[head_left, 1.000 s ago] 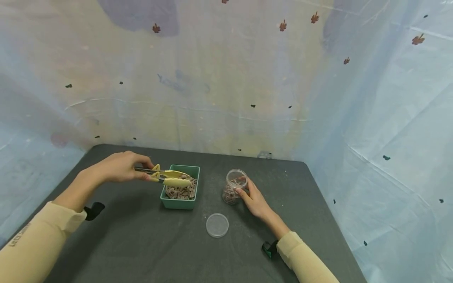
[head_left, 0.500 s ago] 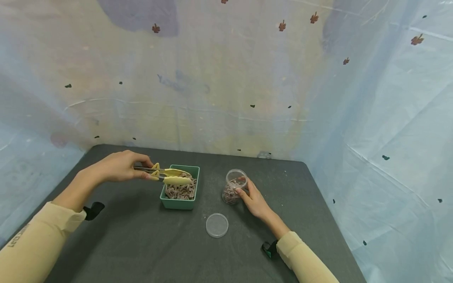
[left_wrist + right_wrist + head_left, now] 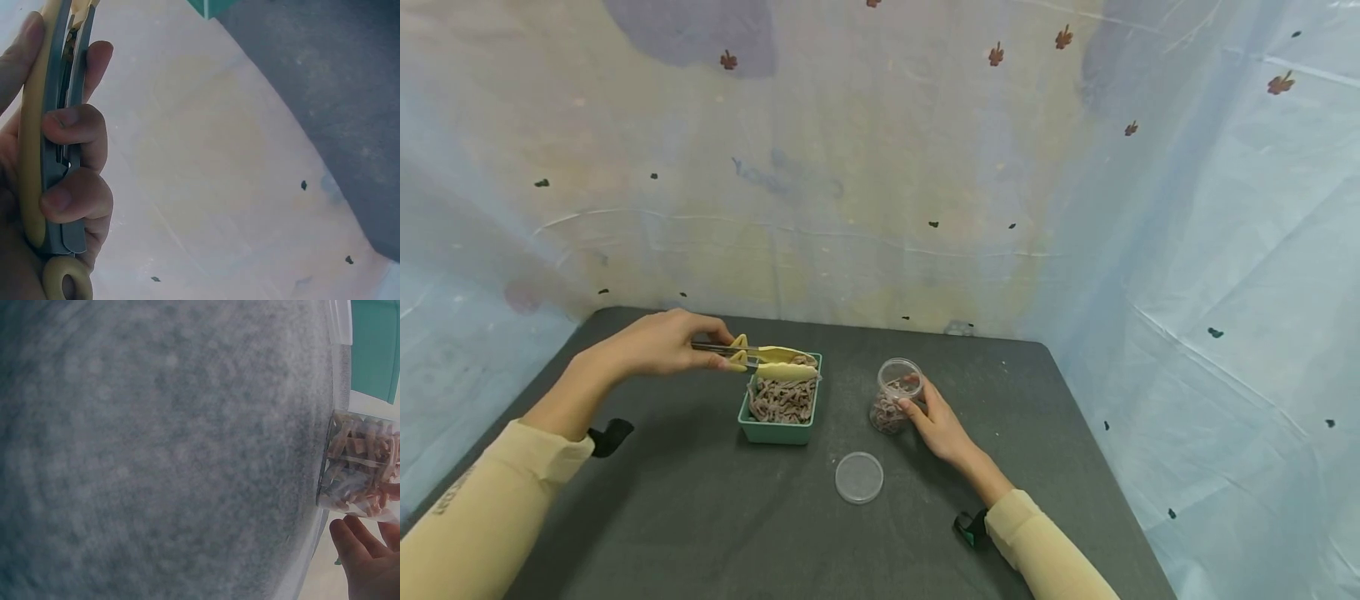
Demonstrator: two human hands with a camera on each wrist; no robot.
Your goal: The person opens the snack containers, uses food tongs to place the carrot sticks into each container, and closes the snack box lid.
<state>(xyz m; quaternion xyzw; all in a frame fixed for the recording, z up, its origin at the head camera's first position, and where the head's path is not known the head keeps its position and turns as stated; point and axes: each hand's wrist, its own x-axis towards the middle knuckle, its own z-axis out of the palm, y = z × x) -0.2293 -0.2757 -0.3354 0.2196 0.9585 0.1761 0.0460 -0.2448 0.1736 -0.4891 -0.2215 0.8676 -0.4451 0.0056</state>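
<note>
- Left hand [image 3: 672, 342]: fingers curled round yellow-and-metal tongs [image 3: 786, 372], thumb on one arm, fingertips on the other; yellow ring at the handle end, seen in left wrist view.
- Tongs lie roughly level, tips pointing right, over the far part of the green tub [image 3: 775, 433].
- Tub: on the table [image 3: 737, 525], left of the jar [image 3: 900, 369], well apart from it; heaped with greyish-brown strips [image 3: 782, 404].
- Some strips show right at the tong tips; can't tell if any are pinched.
- Right hand [image 3: 943, 429]: grips the jar from its right side, thumb on the near side; other fingers partly hidden in head view.
- Jar: clear, uncapped, looks upright on the table, similar strips in its lower part.
- Clear round lid [image 3: 859, 478]: flat on the table, nearer than tub and jar, sideways between them.
- Both arms in pale yellow sleeves [image 3: 497, 492]; dark strap [image 3: 612, 437] at left wrist, another at right.
- Table dark grey; pale patterned sheet [image 3: 850, 167] behind it and along the right, with brown leaf shapes and small dark spots.
</note>
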